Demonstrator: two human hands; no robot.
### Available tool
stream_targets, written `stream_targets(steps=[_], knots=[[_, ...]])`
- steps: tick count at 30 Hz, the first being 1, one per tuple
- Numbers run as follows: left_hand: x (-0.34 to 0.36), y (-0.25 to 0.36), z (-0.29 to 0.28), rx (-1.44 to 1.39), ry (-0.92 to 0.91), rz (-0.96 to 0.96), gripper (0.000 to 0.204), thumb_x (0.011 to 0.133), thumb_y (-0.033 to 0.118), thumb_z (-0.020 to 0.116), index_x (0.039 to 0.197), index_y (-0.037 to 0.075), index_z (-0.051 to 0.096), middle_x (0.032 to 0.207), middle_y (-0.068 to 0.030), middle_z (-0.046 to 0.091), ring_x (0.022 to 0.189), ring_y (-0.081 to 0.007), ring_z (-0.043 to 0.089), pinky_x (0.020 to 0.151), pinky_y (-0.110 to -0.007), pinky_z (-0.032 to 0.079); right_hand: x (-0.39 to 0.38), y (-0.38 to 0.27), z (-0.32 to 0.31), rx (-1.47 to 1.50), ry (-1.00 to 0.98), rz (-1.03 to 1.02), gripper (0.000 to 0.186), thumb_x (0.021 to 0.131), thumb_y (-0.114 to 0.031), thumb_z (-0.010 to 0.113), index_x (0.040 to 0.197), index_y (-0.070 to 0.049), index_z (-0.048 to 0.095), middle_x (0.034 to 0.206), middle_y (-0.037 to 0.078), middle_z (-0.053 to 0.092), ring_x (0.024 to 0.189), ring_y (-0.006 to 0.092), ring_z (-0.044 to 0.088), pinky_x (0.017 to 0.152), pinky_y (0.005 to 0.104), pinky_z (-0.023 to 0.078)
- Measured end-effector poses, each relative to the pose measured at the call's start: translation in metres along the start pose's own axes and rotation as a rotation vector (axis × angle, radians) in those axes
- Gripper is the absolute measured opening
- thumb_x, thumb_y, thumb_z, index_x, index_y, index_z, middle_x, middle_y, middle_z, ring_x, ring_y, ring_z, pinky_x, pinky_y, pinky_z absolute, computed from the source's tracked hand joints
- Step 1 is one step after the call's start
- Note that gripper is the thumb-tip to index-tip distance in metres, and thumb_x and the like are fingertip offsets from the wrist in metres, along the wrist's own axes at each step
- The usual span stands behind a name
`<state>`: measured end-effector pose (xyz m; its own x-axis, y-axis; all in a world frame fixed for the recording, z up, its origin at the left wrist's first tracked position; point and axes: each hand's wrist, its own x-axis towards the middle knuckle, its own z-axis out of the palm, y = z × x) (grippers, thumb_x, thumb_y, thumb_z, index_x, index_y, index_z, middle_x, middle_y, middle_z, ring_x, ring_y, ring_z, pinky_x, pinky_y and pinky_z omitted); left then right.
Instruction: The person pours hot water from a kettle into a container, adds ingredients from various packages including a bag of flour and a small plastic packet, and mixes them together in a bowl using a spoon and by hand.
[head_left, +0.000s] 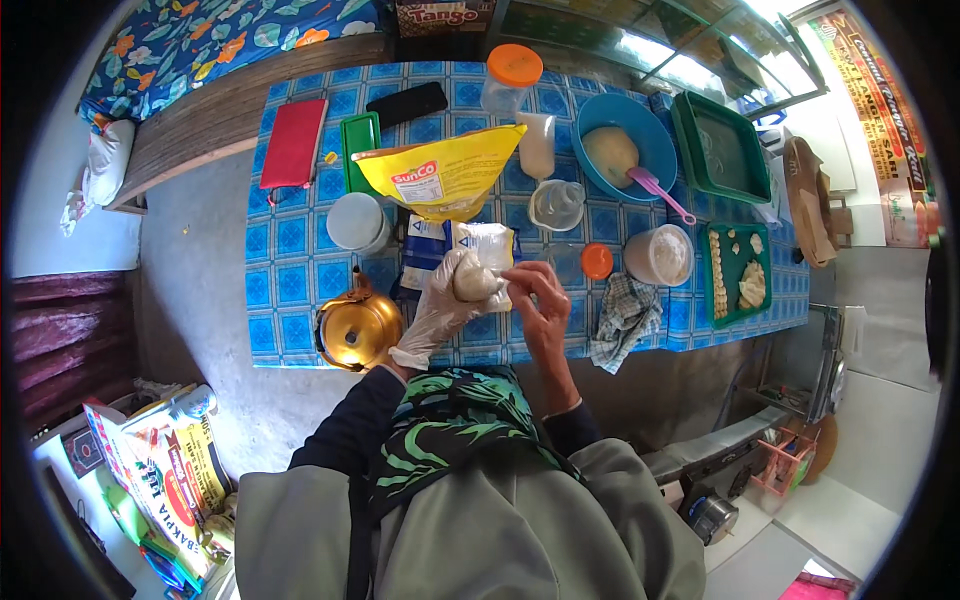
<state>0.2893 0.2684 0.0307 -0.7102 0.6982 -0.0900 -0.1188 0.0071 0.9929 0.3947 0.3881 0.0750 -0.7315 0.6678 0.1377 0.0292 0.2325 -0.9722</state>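
Note:
My left hand (442,308), in a clear plastic glove, is closed around a pale round lump of dough (474,281) above the near edge of the table. My bare right hand (541,302) is beside it. Its thumb and fingers pinch together at the right side of the lump; what lies between the fingertips is too small to make out. Just beyond the hands are a white-and-blue packet (484,240) and a dark blue packet (424,245). Behind those stands a large yellow pouch (440,172).
Left of my hands stands a gold kettle (360,333) near a round clear tub (357,222). To the right are a checked cloth (627,318), an orange lid (596,261), and a tub of white powder (660,256). Farther off, a blue basin (655,130) holds dough; a green tray (718,272) holds small pieces.

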Motion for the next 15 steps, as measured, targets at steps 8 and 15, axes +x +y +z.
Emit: stream_targets(steps=[8,15], knots=[[0.003,-0.011,-0.001,0.373,-0.015,0.112,0.064,0.065,0.015,0.084,0.119,0.006,0.051,0.111,-0.0123,0.06,0.101,-0.0265,0.06,0.089,-0.036,0.048,0.013,0.011,0.023,-0.089,0.0,0.267,0.018,0.075,-0.006,0.078,0.091,0.0,0.072,0.083,0.006,0.064,0.07,0.0133,0.06,0.063,0.0275,0.048],[-0.001,-0.004,-0.004,0.281,-0.08,0.182,0.065,0.067,0.024,0.086,0.119,0.004,0.052,0.114,-0.0182,0.058,0.105,-0.0384,0.057,0.091,-0.043,0.046,0.008,0.01,0.027,-0.209,-0.033,0.244,0.017,0.08,-0.001,0.069,0.094,0.003,0.062,0.088,0.009,0.063,0.076,0.0179,0.06,0.07,0.0307,0.048]])
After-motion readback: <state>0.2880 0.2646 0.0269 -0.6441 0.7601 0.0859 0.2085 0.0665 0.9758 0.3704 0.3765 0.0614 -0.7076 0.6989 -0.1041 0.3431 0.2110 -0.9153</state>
